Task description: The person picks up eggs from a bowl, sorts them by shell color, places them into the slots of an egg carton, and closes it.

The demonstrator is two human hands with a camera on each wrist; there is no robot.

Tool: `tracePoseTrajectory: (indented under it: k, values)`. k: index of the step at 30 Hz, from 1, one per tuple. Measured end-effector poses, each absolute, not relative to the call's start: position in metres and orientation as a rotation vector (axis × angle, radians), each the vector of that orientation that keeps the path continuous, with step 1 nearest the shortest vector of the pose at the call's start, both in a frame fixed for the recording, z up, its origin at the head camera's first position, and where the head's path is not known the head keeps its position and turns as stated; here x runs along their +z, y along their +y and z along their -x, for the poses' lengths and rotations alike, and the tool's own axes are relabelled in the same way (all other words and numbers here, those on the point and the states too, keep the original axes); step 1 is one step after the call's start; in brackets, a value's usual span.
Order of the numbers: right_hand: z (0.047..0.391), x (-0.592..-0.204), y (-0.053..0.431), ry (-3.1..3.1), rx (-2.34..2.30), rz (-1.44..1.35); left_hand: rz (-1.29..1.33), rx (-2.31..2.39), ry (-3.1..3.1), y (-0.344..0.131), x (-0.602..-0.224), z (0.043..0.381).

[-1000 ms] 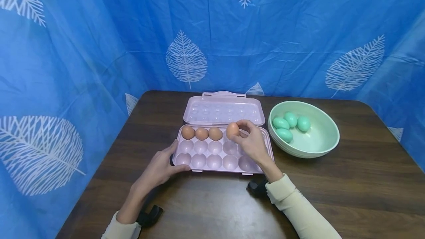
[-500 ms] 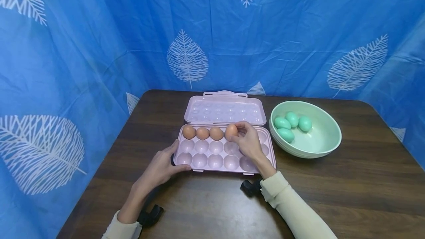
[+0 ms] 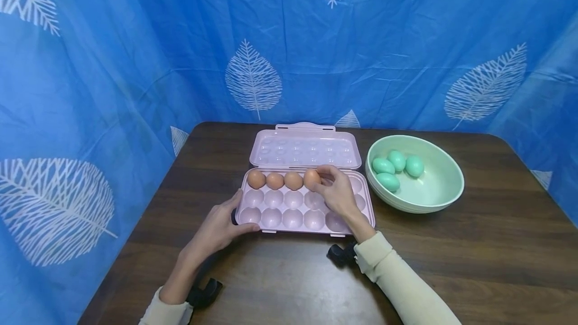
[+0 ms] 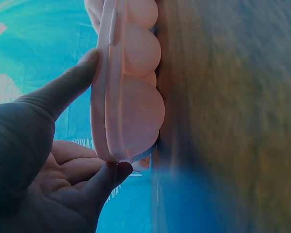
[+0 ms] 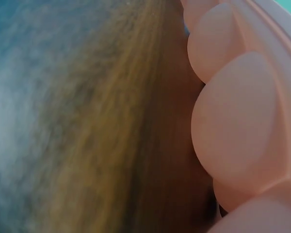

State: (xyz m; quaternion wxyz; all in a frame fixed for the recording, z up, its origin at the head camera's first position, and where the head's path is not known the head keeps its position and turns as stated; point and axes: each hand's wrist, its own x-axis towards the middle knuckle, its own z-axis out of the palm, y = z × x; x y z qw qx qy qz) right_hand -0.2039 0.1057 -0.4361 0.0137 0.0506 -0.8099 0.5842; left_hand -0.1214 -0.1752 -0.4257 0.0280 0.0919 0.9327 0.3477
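Note:
In the head view a pink egg carton (image 3: 282, 208) lies open on the table, its lid (image 3: 305, 149) folded back. Brown eggs (image 3: 275, 180) fill the left part of its back row. My right hand (image 3: 336, 192) pinches the rightmost brown egg (image 3: 311, 178) between thumb and fingers, low in a cup beside the others. My left hand (image 3: 221, 224) grips the carton's front left corner, thumb along the front edge. From the left wrist, that hand's fingers (image 4: 106, 184) meet the carton's rim. The right wrist view shows only the undersides of the cups (image 5: 237, 121), not the hand.
A pale green bowl (image 3: 435, 184) with several green eggs (image 3: 396, 160) stands right of the carton. The brown wooden table (image 3: 280, 275) runs back to a blue curtain (image 3: 316, 54) with white leaf prints, which also hangs at the left.
My right hand has moved slightly left and lowered the brown egg into the back row, next to the other brown eggs. The left hand keeps its hold on the carton.

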Motion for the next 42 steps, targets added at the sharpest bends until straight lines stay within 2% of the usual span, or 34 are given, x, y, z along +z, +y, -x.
tracePoseTrajectory:
  k: [8, 19, 31, 42]
  values:
    - [0.199, -0.437, 0.111, -2.481, 1.838, -0.125, -0.274, 1.072, 2.871, -0.174, -0.427, 0.121]
    - [0.189, -0.418, 0.132, -2.351, 1.950, -0.311, -0.304, 1.075, 2.895, -0.175, -0.425, 0.121]
    - [0.190, -0.395, 0.190, -2.248, 1.901, -0.315, -0.260, 1.035, 2.874, -0.176, -0.424, 0.123]
    - [0.193, -0.383, 0.263, -2.615, 1.515, -0.301, -0.279, 1.036, 2.878, -0.174, -0.424, 0.123]
